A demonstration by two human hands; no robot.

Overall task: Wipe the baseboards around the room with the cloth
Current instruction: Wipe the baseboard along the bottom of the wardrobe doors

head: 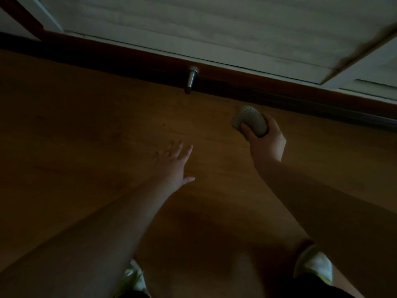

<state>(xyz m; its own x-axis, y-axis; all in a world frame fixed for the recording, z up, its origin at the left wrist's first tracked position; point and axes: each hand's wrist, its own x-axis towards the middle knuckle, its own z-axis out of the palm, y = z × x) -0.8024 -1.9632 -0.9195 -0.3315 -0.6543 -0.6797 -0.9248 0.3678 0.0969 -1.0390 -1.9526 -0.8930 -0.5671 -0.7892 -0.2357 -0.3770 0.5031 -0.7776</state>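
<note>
Near dark wooden baseboard, right hand grasping balled waffle-textured cloth, left hand flat, released

The cloth is pale grey with a bumpy weave, bunched into a rounded wad, held above the wooden floor, near the baseboard but not touching it. The baseboard is a dark reddish-brown strip along the white wall's foot, running diagonally.

Balled cloth near dark baseboard
</note>
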